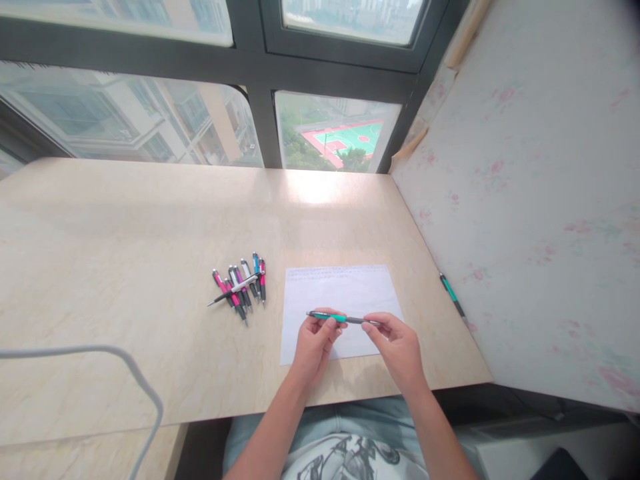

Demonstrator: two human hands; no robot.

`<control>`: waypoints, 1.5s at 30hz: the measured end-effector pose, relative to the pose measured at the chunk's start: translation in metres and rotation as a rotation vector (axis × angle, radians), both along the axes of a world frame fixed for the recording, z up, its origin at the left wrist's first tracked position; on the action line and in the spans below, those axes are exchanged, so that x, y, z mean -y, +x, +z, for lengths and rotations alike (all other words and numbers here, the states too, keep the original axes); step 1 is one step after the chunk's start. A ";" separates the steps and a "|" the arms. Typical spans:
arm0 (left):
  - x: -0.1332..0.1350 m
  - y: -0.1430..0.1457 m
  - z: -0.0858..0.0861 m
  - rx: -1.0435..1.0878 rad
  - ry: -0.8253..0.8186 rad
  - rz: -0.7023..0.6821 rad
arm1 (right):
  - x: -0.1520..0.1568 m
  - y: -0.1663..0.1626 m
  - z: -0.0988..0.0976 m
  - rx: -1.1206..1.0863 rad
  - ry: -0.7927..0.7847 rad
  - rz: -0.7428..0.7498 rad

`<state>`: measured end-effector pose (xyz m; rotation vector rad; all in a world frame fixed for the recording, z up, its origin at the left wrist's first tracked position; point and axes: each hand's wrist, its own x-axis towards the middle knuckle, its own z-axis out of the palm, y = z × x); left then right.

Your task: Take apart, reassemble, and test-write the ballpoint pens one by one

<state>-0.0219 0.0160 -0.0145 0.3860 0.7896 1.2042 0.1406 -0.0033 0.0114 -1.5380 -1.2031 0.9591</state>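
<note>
A green and black pen (354, 320) lies level between my two hands, above a white sheet of paper (340, 293). My left hand (317, 340) pinches its green barrel between thumb and fingers. At the pen's other end, my right hand (395, 340) grips the dark tip section, and the fingers hide the point. Small rows of handwriting run along the top of the paper. Left of the sheet is a loose pile of several pens (237, 287) in pink, purple, white and blue, some crossing over others.
A second green and black pen (451, 293) rests at the right edge of the table (150, 240), against the flowered wall (540, 200). A grey cable (125, 360) curves across the lower left. Dark-framed windows (340, 133) stand behind the table.
</note>
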 end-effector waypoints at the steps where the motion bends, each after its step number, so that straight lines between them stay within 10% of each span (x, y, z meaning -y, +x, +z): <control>1: 0.000 0.000 -0.001 0.002 -0.001 0.004 | 0.000 0.000 0.001 0.042 0.025 0.004; 15: 0.001 0.000 -0.004 -0.016 -0.015 0.009 | -0.003 0.007 0.013 0.290 0.272 0.232; 45: -0.001 0.002 0.004 -0.053 -0.004 -0.026 | -0.006 0.012 0.013 0.227 0.110 0.272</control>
